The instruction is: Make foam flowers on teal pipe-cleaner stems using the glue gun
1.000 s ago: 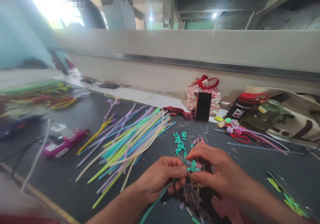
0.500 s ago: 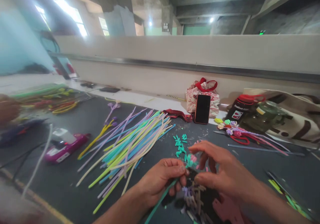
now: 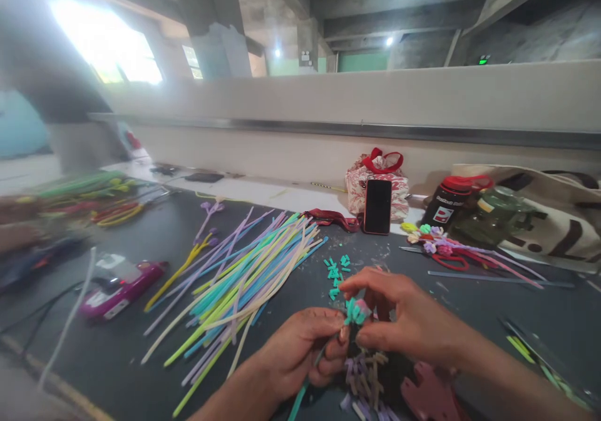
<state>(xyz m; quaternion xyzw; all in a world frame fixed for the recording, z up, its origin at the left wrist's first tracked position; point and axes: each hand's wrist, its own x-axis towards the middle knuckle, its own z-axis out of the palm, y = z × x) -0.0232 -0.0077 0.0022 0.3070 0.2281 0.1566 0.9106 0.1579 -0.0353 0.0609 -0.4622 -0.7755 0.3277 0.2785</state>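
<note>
My left hand (image 3: 305, 343) pinches a teal pipe-cleaner flower (image 3: 351, 312) with a pink centre just below its head. Its teal stem (image 3: 299, 399) runs down through my fingers towards the front of the table. My right hand (image 3: 406, 311) curves around the flower from the right, thumb and fingers apart, with no firm grip visible. Short teal pieces (image 3: 334, 269) lie just beyond the flower. Below my hands is a pile of short purple and beige pieces (image 3: 366, 374), beside a dusty-pink tool or holder (image 3: 425, 389), partly hidden by my right forearm.
Many long pastel pipe cleaners (image 3: 248, 283) spread at left, near a magenta glue-gun-like device (image 3: 124, 289). A phone (image 3: 377, 207) leans on a patterned bag (image 3: 357, 186). A black bottle (image 3: 446, 202), finished flowers (image 3: 436, 239) and scissors (image 3: 526, 339) lie right. Another person's hand (image 3: 19, 227) is far left.
My right fingers have moved slightly left, closer around the flower head. My left hand still pinches the stem, now turned a little. The view has shifted slightly.
</note>
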